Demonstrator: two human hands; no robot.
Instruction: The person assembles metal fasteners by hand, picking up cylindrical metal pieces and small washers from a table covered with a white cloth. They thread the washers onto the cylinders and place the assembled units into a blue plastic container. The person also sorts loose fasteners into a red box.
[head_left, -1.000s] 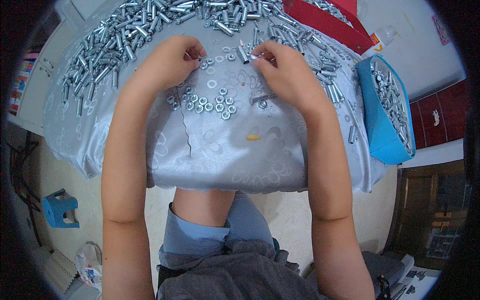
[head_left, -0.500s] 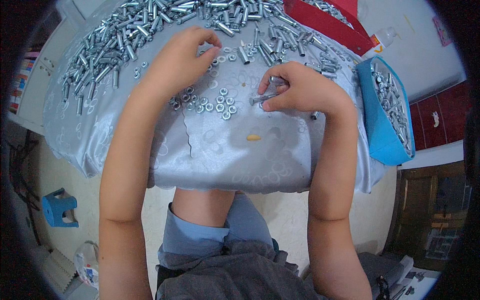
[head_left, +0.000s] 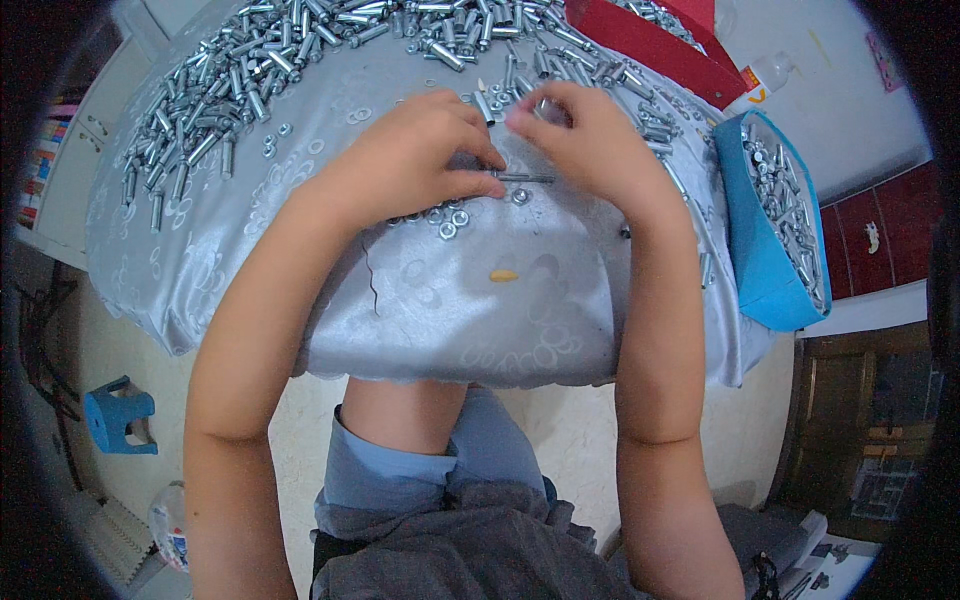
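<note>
"Silver metal wherever I look. What's at your fingertips?"

"Just above the middle of the frame, a thin bolt (head_left: 528, 178) lies crosswise. My left hand (head_left: 425, 155) has thumb and forefinger almost together at the bolt's left end; whether they truly grip it, I can't tell. Higher and to the right, my right hand (head_left: 590, 135) is curled, its fingers seemingly closed on a metal sleeve (head_left: 549, 112), though that part is blurred."

"How would you handle those well?"

"I'd pinch the bolt lightly by its end and keep the shaft level. The sleeve I'd hold near one end, so a fingertip doesn't cover its opening."

"Anything in the way?"

"A loose nut (head_left: 519, 197) sits just below the bolt and could easily get dragged along. More nuts (head_left: 453, 226) lie partly hidden under my left hand, and a tilted sleeve (head_left: 483, 108) is between my hands."

"And further out?"

"A heap of sleeves (head_left: 240, 80) fills the upper left, a red box (head_left: 640, 55) stands at the upper right, and a blue bin (head_left: 750, 240) full of metal pieces crowds the right side, near my forearm."
</note>
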